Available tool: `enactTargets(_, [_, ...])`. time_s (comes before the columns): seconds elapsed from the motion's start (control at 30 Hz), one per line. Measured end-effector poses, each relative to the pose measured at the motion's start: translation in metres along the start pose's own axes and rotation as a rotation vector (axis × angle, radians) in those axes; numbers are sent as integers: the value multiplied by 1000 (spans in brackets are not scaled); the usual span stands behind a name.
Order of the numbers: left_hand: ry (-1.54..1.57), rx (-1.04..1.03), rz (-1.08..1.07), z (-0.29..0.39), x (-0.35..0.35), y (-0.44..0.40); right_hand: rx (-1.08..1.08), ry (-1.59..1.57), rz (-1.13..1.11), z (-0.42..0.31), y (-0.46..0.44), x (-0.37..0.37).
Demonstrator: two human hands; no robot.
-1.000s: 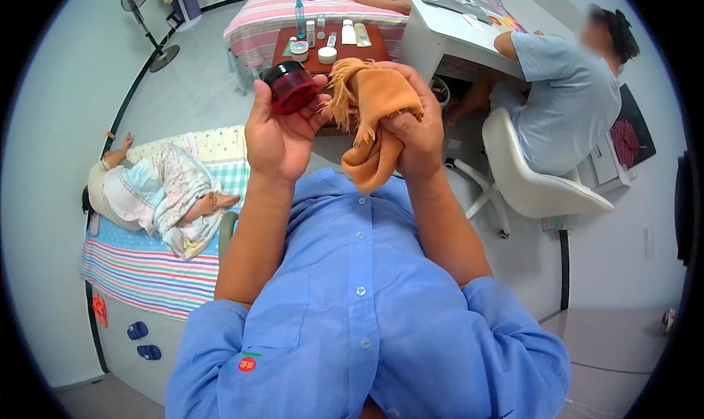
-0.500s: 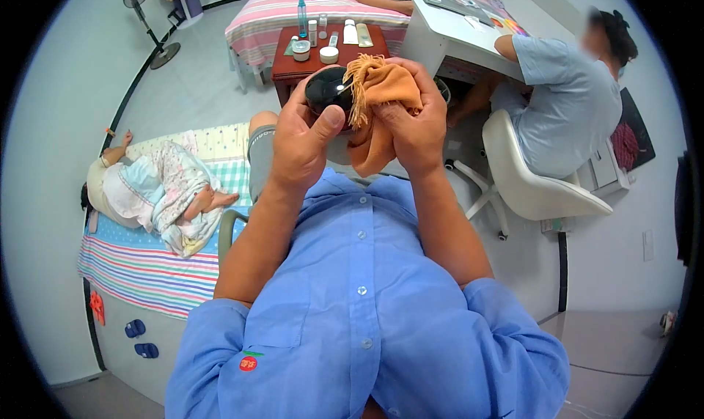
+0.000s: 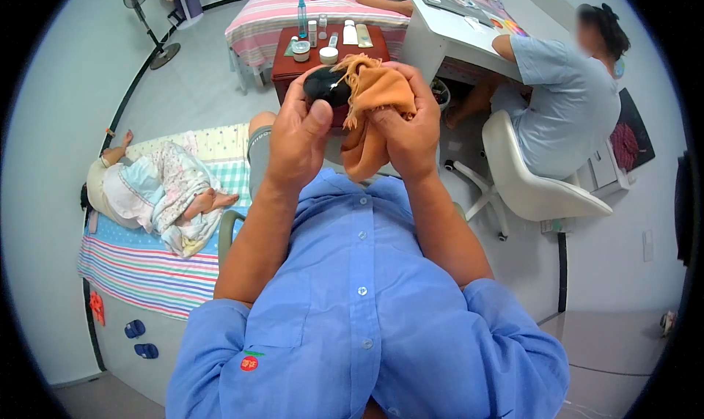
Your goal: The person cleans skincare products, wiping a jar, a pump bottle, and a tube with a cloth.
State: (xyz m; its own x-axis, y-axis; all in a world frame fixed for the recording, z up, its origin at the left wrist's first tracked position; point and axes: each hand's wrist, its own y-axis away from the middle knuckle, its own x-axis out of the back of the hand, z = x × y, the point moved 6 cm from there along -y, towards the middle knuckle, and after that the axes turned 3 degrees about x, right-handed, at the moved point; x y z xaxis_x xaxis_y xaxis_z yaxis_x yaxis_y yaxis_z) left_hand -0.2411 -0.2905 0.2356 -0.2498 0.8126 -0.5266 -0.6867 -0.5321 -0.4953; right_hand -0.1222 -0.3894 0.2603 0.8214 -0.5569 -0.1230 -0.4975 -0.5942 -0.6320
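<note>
Held up in front of my chest, my left hand (image 3: 299,133) is closed around a glossy black rounded object (image 3: 324,87), its thumb lying along the lower edge. I cannot make out exactly what kind of thing it is. An orange fringed cloth (image 3: 381,89) is bunched in my right hand (image 3: 412,129), whose thumb presses into the folds. The cloth's fringe lies over the right side of the black object and covers that part. One end of the cloth hangs down between my wrists.
A reddish-brown small table (image 3: 290,68) with bottles and jars stands ahead. At right, a person (image 3: 565,104) sits on a white chair (image 3: 543,184) at a white desk (image 3: 433,34). Someone lies on a floor mat (image 3: 139,272) at left. Another person's arm rests near the bed (image 3: 242,34).
The orange cloth and my right hand have shifted slightly left over the black object, and the black object has tilted a little. The seated person's head has moved slightly left.
</note>
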Motion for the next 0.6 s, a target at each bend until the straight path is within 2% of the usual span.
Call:
enactTargets(0.07, [9, 24, -29, 1, -6, 2, -1, -18, 26, 1, -1, 2])
enactTargets(0.13, [29, 99, -18, -4, -1, 4, 54, 96, 41, -7, -1, 0])
enactTargets(0.17, [27, 101, -18, -6, 3, 3, 145, 149, 8, -7, 3, -4])
enactTargets(0.2, [20, 99, 50, -9, 10, 1, 144, 147, 12, -7, 2, -7])
enactTargets(0.27, [13, 101, 111, -9, 17, 1, 604, 519, -170, -34, 7, -29])
enactTargets(0.33, [87, 72, 80, -1, 17, 0, 590, 509, -149, -35, 5, -27])
enactTargets(0.43, [51, 89, 33, 1, 14, 0, 83, 87, 41, -6, -9, 1])
enactTargets(0.53, [-73, 65, 49, 1, 11, -3, 155, 202, 45, -11, -11, 18])
enactTargets(0.6, [-559, -43, 72, 4, 10, -3, 203, 216, -14, -18, -10, 14])
